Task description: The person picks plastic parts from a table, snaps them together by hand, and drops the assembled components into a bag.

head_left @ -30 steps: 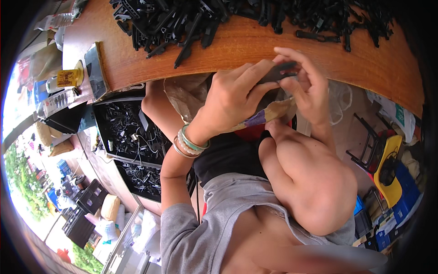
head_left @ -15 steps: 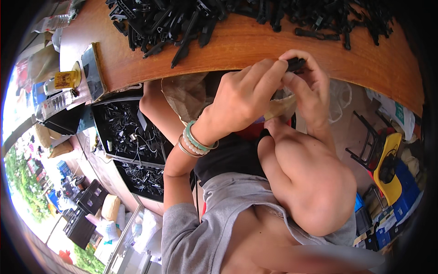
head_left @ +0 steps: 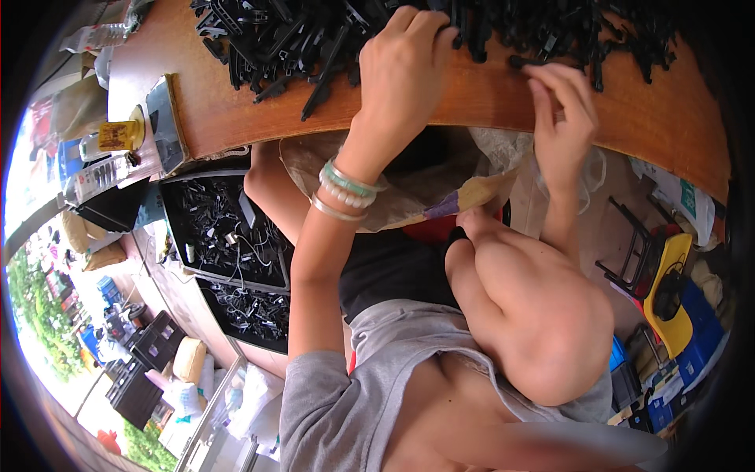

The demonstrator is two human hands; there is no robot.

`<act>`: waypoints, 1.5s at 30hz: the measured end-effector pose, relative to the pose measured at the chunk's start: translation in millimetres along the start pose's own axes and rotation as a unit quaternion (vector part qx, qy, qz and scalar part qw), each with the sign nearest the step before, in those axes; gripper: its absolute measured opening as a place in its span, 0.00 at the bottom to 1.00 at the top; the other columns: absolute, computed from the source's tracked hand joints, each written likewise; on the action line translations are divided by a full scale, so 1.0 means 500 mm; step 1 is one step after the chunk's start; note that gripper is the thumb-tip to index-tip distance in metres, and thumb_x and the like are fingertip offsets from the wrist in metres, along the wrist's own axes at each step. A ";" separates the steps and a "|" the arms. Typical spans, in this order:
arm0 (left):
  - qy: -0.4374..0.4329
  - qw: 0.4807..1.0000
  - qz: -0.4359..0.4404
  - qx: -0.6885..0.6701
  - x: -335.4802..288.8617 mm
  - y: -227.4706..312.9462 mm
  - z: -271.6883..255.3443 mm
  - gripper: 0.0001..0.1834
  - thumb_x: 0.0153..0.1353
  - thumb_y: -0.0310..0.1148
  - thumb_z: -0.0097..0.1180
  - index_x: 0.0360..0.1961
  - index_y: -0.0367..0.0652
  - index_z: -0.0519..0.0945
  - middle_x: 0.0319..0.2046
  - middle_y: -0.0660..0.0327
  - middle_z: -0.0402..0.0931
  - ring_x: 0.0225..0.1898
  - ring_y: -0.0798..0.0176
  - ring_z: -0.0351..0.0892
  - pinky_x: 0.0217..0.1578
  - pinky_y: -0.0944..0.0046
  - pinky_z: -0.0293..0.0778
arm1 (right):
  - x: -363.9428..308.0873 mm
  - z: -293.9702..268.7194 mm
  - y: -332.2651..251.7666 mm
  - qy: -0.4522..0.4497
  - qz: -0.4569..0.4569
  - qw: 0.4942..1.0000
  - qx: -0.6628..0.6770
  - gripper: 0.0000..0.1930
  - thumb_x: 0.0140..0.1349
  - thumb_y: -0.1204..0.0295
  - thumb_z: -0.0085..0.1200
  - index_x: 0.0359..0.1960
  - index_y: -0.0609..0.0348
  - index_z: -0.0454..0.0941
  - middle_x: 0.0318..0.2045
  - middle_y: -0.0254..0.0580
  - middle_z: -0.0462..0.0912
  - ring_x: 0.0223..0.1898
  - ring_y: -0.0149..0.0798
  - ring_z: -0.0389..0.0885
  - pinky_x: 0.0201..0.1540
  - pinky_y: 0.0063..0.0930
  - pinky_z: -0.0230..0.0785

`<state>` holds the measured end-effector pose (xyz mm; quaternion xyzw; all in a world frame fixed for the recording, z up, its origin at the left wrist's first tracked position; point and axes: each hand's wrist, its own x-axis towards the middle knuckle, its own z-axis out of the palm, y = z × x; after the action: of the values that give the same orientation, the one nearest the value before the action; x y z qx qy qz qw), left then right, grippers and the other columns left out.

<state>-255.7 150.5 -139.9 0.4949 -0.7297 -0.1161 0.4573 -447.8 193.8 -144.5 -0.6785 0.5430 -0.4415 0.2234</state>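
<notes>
A heap of slim black plastic parts [head_left: 291, 47] lies along the far side of the brown wooden table [head_left: 487, 106]. My left hand [head_left: 403, 71], with bracelets on the wrist, reaches over the heap's near edge. Its fingers bend down toward the parts; their tips are partly hidden and blurred. To the right, my right hand [head_left: 568, 106] is open, thumb apart from the fingers. Its fingertips are close to a single black part [head_left: 543, 61] lying at the heap's near edge; whether they touch it I cannot tell. Below the table edge, an open plastic-lined sack [head_left: 472, 189] hangs over my lap.
On the left, black trays [head_left: 224, 228] hold many dark parts and thin pale cables. A dark flat case [head_left: 163, 122] and a yellow container [head_left: 118, 135] sit at the table's left end. A yellow seat [head_left: 672, 291] and blue bins [head_left: 696, 338] stand at the right.
My hands have come apart and moved up to the heap, the left one farther. The black part between them no longer shows in either hand. More of the sack's mouth is visible.
</notes>
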 end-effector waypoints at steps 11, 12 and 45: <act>-0.159 0.983 -0.084 0.030 0.026 0.010 -0.007 0.18 0.56 0.28 0.59 0.47 0.35 0.72 0.42 0.43 0.74 0.41 0.42 0.76 0.39 0.51 0.74 | 0.011 -0.003 0.038 0.125 -0.165 0.949 -0.239 0.11 0.52 0.80 0.61 0.39 0.56 0.81 0.42 0.33 0.79 0.44 0.38 0.76 0.48 0.35 0.65; -0.160 0.983 -0.083 0.030 0.015 0.011 -0.007 0.18 0.56 0.28 0.59 0.47 0.35 0.72 0.42 0.43 0.74 0.41 0.42 0.76 0.39 0.51 0.74 | 0.003 -0.003 0.033 0.114 -0.107 0.981 -0.117 0.11 0.53 0.81 0.61 0.39 0.57 0.80 0.43 0.34 0.80 0.42 0.35 0.78 0.45 0.32 0.68; -0.191 0.909 -0.238 -0.284 -0.089 0.082 -0.081 0.15 0.53 0.22 0.61 0.44 0.32 0.78 0.29 0.53 0.82 0.27 0.63 0.84 0.28 0.70 0.76 | -0.005 0.006 -0.055 -0.078 -0.126 0.979 0.141 0.11 0.51 0.89 0.56 0.35 0.64 0.82 0.31 0.45 0.82 0.31 0.37 0.82 0.32 0.22 0.74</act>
<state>-245.0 218.4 -116.4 0.4710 -0.6002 -0.5163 0.3891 -430.5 204.3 -125.2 -0.7356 0.3663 -0.4840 0.3008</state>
